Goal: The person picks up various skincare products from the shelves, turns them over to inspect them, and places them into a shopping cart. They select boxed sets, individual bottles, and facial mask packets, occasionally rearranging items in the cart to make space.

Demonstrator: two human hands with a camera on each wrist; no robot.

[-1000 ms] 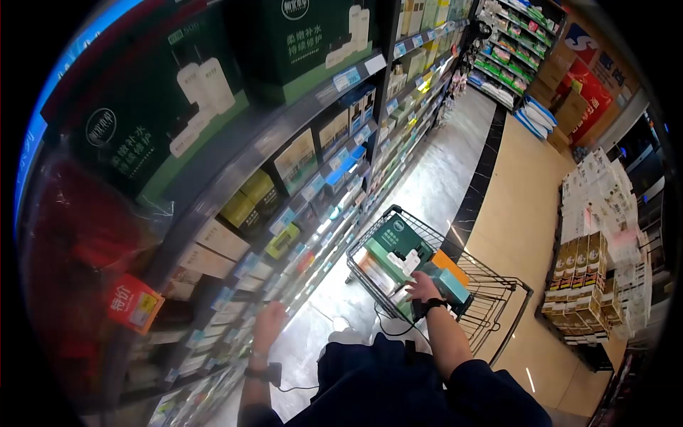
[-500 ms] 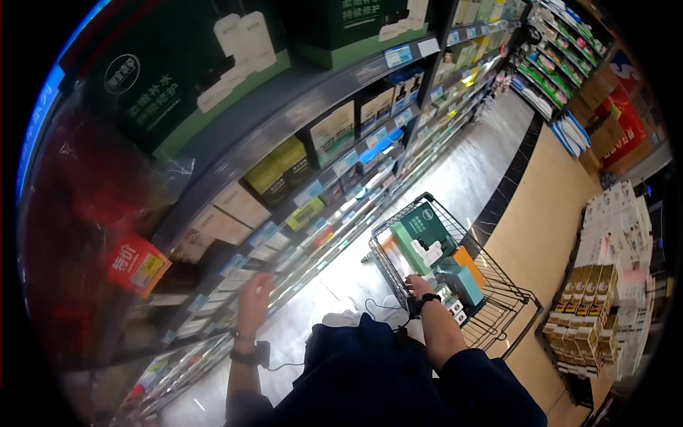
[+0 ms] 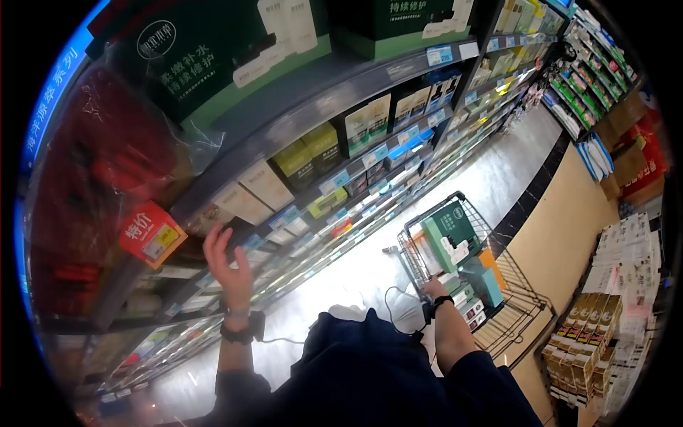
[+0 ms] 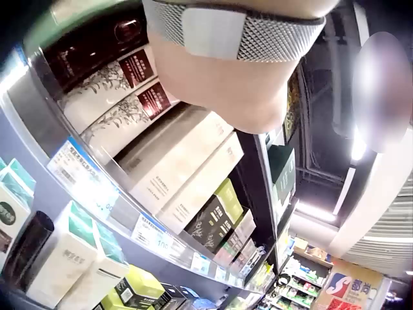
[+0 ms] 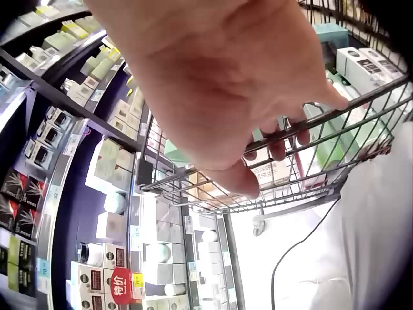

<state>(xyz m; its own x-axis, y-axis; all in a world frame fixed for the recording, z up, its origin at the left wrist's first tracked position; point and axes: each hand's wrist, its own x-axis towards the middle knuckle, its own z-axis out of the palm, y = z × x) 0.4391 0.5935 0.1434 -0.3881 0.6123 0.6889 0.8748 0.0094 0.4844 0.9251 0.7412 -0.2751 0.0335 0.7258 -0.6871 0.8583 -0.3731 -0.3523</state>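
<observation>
My left hand is raised beside the shelf, its fingers apart and holding nothing. Close by are white boxes on the shelf and a red price sign. In the left wrist view the back of that wrist overlaps cream boxes; the fingers are hidden. My right hand grips the top rail of a wire shopping cart, its fingers curled over the bar and its thumb below. Inside the cart lie a large dark green box, a teal box, an orange box and smaller white boxes.
Tall shelves of boxed goods run along the left, large green gift boxes on top. A stack of gold and white cartons stands on the right. Past the cart, the aisle floor leads to another shelf of bagged goods.
My left hand has risen toward the shelf and its fingers have spread. The right hand remains at the cart's near edge. The head view has shifted left, so shelf and cart appear further right.
</observation>
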